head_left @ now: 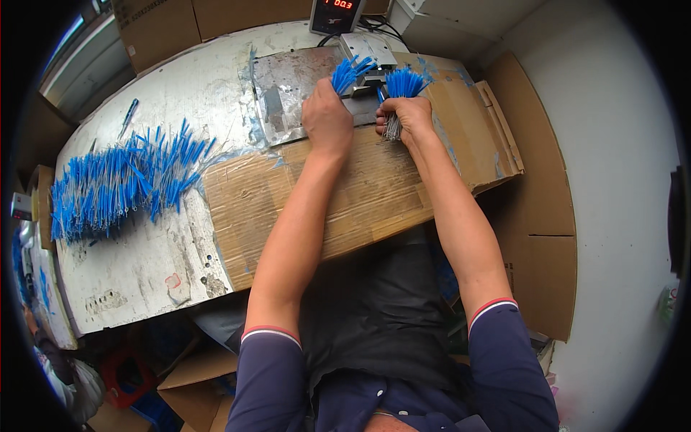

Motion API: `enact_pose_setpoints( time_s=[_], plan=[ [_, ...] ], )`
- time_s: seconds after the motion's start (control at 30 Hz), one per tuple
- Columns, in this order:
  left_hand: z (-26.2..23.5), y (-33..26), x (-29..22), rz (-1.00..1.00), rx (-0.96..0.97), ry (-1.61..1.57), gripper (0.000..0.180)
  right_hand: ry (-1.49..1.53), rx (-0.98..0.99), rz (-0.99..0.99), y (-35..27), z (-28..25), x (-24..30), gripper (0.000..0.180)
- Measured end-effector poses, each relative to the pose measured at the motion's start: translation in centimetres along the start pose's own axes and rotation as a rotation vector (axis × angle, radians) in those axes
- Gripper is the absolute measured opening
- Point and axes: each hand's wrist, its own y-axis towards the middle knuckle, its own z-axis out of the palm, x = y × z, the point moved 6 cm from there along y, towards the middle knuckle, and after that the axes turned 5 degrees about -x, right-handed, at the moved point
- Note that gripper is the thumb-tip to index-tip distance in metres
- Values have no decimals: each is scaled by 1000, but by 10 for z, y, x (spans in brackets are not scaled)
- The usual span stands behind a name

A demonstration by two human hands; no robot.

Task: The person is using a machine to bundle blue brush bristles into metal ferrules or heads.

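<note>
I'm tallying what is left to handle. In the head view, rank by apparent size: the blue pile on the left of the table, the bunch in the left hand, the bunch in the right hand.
1. Blue pile, by far the largest.
2-3. Left-hand bunch and right-hand bunch: look alike; the hands hide part of each, so unranked.

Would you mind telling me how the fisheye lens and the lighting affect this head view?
Head view: even, soft light, no harsh glare; the grey metal tabletop bends toward the dark rim; both hands, left hand and right hand, and their blue-tipped wire bundles are sharp.
</note>
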Motion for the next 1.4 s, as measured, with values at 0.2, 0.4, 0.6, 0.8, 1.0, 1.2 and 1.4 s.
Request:
enact_pose_setpoints(
  time_s=[0.2,0.4,0.6,0.8,1.0,1.2,1.4],
  plan=[
    [2,-1,-2,11,51,3,16,196,30,61,-2,-2,-6,7],
    [8,-3,-4,83,145,-9,15,266,117,36,-8,-12,-12,10],
    [10,-4,-5,79,200,-13,14,232,99,44,-9,-16,-15,10],
    [11,-4,-6,88,209,-4,16,217,140,54,-8,-19,-14,11],
    [13,-4,-8,113,246,6,16,247,162,43,-13,-15,-15,11],
    [14,-6,-13,165,318,22,16,200,143,44,-12,-16,-15,9],
    [7,-1,0,-63,147,-63,21,188,184,52,-11,-15,-16,6]
  ],
)
